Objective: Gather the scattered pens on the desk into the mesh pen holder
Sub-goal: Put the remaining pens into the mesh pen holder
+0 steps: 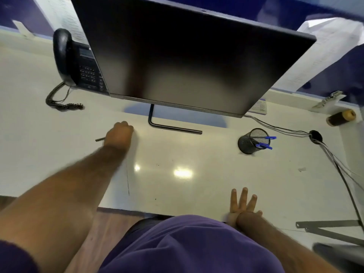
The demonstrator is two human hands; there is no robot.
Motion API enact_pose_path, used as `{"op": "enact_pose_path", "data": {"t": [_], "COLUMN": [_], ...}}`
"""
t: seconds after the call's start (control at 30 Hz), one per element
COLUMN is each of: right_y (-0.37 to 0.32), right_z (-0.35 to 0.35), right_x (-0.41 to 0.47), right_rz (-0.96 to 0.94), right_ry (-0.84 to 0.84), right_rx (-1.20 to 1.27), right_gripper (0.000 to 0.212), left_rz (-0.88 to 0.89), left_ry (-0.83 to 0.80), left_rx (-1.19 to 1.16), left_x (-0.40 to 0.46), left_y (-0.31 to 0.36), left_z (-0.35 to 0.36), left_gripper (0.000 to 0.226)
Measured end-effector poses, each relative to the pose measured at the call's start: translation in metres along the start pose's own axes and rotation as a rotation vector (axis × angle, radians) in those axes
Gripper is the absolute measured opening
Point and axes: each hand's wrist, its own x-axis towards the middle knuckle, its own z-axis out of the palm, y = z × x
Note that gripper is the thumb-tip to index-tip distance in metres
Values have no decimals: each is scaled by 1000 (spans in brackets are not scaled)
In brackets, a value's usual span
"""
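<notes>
My left hand point(119, 134) is stretched out over the white desk point(197, 184), left of the monitor stand, with its fingers closed around a dark pen point(100, 139) whose end sticks out to the left. The black mesh pen holder point(250, 141) stands on the right part of the desk, tilted in this view, with two blue pens point(266, 141) in it. My right hand point(243, 205) rests flat on the desk's near edge, fingers spread, holding nothing.
A large dark monitor point(187, 56) on a thin stand point(173, 128) fills the middle back. A black desk phone point(76, 62) with a coiled cord sits back left. Cables point(315, 136) run down the right side; a dark spool point(340, 117) lies far right.
</notes>
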Motion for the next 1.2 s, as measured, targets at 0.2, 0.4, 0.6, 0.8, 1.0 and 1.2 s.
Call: {"op": "enact_pose_path", "data": {"t": [0.2, 0.4, 0.6, 0.8, 1.0, 1.2], "right_y": [-6, -4, -1, 8, 10, 11], "right_z": [-1, -7, -1, 4, 10, -1], "right_x": [3, -10, -6, 2, 9, -6], "right_rz": [-7, -34, -80, -149, -184, -248], "right_ry": [-14, -16, 20, 47, 97, 194], "right_rx": [19, 10, 16, 28, 24, -79], "right_gripper": [142, 149, 152, 145, 149, 146], "left_rz": [399, 463, 469, 472, 484, 355], "left_ry": [49, 269, 69, -64, -106, -43], "left_rx": [-462, -1154, -1249, -1071, -959, -753], "left_x": [-30, -43, -25, -7, 1, -8], "left_y": [116, 247, 312, 343, 343, 263], "left_z": [-34, -111, -104, -78, -68, -27], "left_gripper": [20, 14, 16, 20, 32, 28]}}
